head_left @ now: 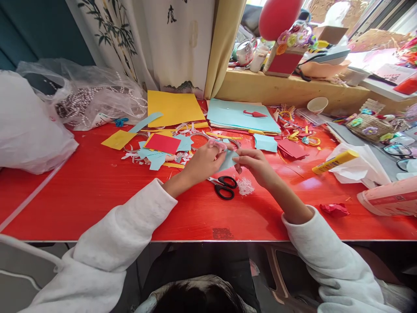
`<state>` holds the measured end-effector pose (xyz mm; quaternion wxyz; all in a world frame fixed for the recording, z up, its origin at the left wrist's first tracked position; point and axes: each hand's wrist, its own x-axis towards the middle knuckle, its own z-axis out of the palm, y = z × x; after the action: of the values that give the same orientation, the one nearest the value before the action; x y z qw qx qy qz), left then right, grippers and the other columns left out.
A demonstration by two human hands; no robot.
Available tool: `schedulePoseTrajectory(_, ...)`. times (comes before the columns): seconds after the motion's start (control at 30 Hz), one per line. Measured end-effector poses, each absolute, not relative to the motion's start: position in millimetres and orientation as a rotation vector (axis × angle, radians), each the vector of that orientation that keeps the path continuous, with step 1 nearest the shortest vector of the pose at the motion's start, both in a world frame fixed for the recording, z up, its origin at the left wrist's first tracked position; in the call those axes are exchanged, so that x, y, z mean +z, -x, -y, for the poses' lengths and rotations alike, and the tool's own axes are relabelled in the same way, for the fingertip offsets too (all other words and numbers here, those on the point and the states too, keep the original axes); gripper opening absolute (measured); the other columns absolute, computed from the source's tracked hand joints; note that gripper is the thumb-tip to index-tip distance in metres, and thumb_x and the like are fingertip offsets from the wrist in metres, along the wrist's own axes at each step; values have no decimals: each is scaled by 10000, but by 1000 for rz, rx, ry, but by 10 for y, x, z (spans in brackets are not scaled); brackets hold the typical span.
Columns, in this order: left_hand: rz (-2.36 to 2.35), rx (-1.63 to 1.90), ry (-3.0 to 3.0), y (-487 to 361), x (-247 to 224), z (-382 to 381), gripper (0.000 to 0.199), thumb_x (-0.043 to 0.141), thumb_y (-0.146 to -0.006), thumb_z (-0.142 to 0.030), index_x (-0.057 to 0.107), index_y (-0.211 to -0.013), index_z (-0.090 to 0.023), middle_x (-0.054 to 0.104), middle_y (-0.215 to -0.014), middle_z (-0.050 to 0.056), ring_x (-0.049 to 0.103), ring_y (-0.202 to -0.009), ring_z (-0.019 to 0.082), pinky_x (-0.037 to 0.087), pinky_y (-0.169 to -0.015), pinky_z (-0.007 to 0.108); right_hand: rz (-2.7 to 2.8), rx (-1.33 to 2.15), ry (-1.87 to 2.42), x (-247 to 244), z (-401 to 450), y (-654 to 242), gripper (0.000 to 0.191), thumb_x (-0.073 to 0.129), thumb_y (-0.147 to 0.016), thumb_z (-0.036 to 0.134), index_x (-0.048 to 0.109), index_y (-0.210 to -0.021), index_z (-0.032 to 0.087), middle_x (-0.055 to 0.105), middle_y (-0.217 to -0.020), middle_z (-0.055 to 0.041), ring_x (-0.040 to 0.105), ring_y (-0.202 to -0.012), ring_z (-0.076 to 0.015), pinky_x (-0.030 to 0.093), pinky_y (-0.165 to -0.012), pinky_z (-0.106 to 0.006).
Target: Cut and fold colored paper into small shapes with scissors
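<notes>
My left hand [203, 164] is closed on a small piece of light blue paper [228, 161]. Something pink [217, 144] shows at its fingers; I cannot make out what it is. At the paper's right edge, my right hand [257, 167] pinches it between thumb and fingers. Just below both hands, black-handled scissors [225, 188] lie on the red table, their blades partly hidden by my left hand. A small heap of white paper shreds [245, 186] lies beside the handles.
Paper scraps, a red square [163, 144] and yellow sheets [176, 108] lie at left behind my hands. A stack of light blue sheets [241, 114] is at the back. To the right are red squares [291, 148], a yellow glue stick [335, 162] and a pink container [389, 198].
</notes>
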<state>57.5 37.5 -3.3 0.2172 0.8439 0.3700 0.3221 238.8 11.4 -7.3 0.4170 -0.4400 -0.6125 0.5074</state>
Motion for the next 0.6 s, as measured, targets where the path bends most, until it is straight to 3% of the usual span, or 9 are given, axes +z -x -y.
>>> schedulePoseTrajectory(0.13,-1074,913,-2156,-569,-14,-399,238,567,-872,-379,584,-983,-169,666,-1019,53,605,-855,153,492,-795,299,1536,1285,1075,-78,-108,-2402,169,610,-777,269,604,-629,187,506,-549,22,479,-535,-111,377,-572,-288)
schedulePoseTrajectory(0.3,-1099,972,-2061,-550,-4,-453,108,548,-811,-115,527,-902,-169,617,-883,20,580,-767,108,491,-721,241,1422,1306,1014,-43,-99,-2427,177,592,-745,226,568,-571,203,488,-530,19,447,-485,-107,349,-538,-297)
schedulePoseTrajectory(0.43,-1046,920,-2114,-556,32,-419,230,436,-829,-46,603,-916,-179,656,-992,28,586,-924,137,479,-846,270,1381,1291,1013,-8,-95,-2442,184,579,-733,210,554,-550,213,477,-507,17,435,-468,-109,335,-524,-299)
schedulePoseTrajectory(0.5,-1031,934,-2100,-566,37,-395,199,417,-897,-133,611,-904,-180,662,-1034,36,587,-953,151,470,-891,292,1388,1271,1034,-15,-103,-2442,198,581,-736,204,540,-542,208,474,-502,20,431,-468,-102,333,-527,-293)
schedulePoseTrajectory(0.6,-1000,996,-2012,-578,27,-369,285,364,-963,-365,568,-988,-169,628,-1044,72,603,-856,149,506,-809,301,1417,1210,1101,-51,-122,-2426,229,566,-744,191,503,-524,198,464,-494,25,420,-473,-93,329,-524,-282)
